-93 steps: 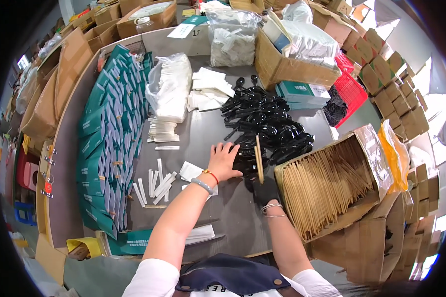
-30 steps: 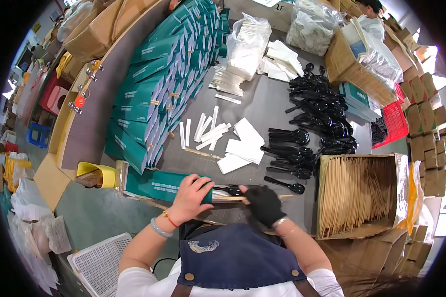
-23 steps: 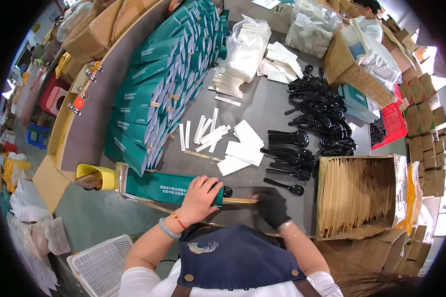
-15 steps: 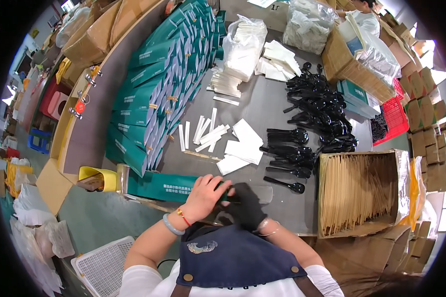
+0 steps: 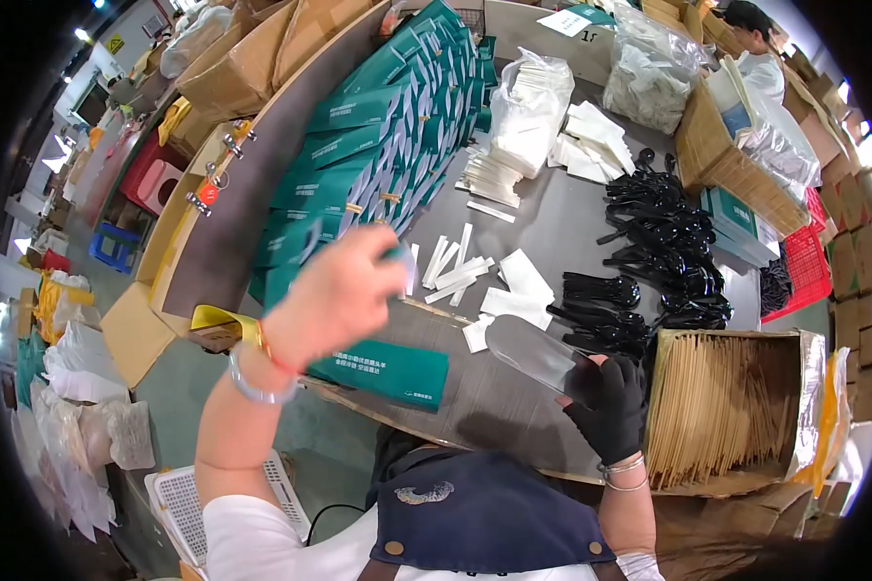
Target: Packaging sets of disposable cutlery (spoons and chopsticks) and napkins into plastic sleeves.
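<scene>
Bright, fairly even indoor light covers the grey table (image 5: 567, 228), with a soft dark shadow near its front edge. White glare breaks through around the stacked boxes (image 5: 848, 242) at far right. A plastic bag (image 5: 533, 111) shines. Motion blur smears the left hand (image 5: 349, 290); the right hand (image 5: 610, 407) looks sharper. Straight edges curve toward a black rim.

Passable over tabletop (image 5: 499, 412) between flat sleeve (image 5: 392, 376) and right hand (image 5: 606, 407)
Blocked right by stick box (image 5: 810, 397), farther back by spoons (image 5: 659, 247), left by packed sleeves (image 5: 344, 160)
</scene>
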Motion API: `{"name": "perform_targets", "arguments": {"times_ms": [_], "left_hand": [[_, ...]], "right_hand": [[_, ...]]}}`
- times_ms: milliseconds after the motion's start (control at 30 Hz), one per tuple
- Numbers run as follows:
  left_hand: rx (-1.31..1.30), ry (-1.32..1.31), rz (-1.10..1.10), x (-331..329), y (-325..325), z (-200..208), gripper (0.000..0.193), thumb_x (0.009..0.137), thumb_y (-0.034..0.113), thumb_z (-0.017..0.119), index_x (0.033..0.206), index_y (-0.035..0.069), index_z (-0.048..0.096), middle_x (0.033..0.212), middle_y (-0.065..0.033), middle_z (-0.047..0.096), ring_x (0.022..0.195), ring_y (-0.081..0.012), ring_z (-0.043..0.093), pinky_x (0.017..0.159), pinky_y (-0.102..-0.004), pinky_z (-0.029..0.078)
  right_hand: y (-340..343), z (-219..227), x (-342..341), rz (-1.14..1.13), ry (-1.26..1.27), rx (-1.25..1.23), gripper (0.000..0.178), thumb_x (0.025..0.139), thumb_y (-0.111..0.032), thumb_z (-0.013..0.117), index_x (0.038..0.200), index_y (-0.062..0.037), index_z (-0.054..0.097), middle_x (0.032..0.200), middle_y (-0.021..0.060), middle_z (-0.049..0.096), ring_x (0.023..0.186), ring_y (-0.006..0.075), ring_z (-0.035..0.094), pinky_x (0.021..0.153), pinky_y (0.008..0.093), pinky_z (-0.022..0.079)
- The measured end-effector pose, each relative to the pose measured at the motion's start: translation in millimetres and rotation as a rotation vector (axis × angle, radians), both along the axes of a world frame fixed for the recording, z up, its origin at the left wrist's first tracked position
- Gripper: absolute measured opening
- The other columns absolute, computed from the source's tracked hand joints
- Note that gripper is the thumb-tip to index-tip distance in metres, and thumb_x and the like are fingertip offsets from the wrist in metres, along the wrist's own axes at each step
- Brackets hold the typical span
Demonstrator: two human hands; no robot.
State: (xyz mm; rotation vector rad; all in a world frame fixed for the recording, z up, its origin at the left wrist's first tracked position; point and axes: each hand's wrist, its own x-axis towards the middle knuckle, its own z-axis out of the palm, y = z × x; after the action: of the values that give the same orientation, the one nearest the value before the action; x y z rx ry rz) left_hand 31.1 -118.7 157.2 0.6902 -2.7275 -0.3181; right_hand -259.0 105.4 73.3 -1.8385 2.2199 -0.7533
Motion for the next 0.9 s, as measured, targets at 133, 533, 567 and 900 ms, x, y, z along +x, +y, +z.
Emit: {"name": "perform_targets", "arguments": {"times_ms": [133,533,567,900], "left_hand": [[-0.473,-0.168,0.266,47.5,-53.2,-44.2,0.029,0.069,0.002,0.067,0.097,0.009,0.065,0.13,-0.0189,0.052,0.123,-0.0432,0.042,0.099,-0.0483,0.04],[0.307,0.004,0.57,-1.9,119.4,-192.8,0.079,0.063,0.036,0.086,0.128,0.005,0.054,0.139,-0.0147,0.043,0.133,-0.0389,0.033,0.109,-0.0591,0.023],[0.308,0.047,0.63,-1.8,118.1,-195.7,0.085,0.061,0.038,0.087,0.131,0.005,0.052,0.141,-0.0146,0.041,0.135,-0.039,0.03,0.11,-0.0616,0.019],[0.502,0.154,0.623,4.2,112.2,-190.1,0.087,0.063,0.037,0.087,0.134,0.002,0.05,0.146,-0.0137,0.038,0.142,-0.0395,0.022,0.115,-0.0582,0.012]], "right_hand": [[2.9,-6.2,6.9,0.049,0.0,-0.028,0.061,0.056,-0.021,0.087,0.109,-0.0088,0.059,0.102,0.0121,0.058,0.096,0.0341,0.055,0.083,0.0429,0.045],[6.3,-18.9,16.1,0.099,0.113,0.199,0.064,0.057,-0.028,0.084,0.113,-0.0118,0.057,0.105,0.0094,0.057,0.099,0.0315,0.054,0.089,0.0433,0.038],[6.2,-20.5,16.6,0.096,0.119,0.203,0.064,0.057,-0.028,0.084,0.113,-0.0118,0.057,0.105,0.0094,0.057,0.099,0.0315,0.054,0.089,0.0433,0.038],[-1.8,-38.1,27.3,0.217,0.127,0.258,0.061,0.057,-0.037,0.083,0.107,-0.0122,0.059,0.104,0.0072,0.058,0.099,0.0292,0.055,0.088,0.0444,0.037]]}}
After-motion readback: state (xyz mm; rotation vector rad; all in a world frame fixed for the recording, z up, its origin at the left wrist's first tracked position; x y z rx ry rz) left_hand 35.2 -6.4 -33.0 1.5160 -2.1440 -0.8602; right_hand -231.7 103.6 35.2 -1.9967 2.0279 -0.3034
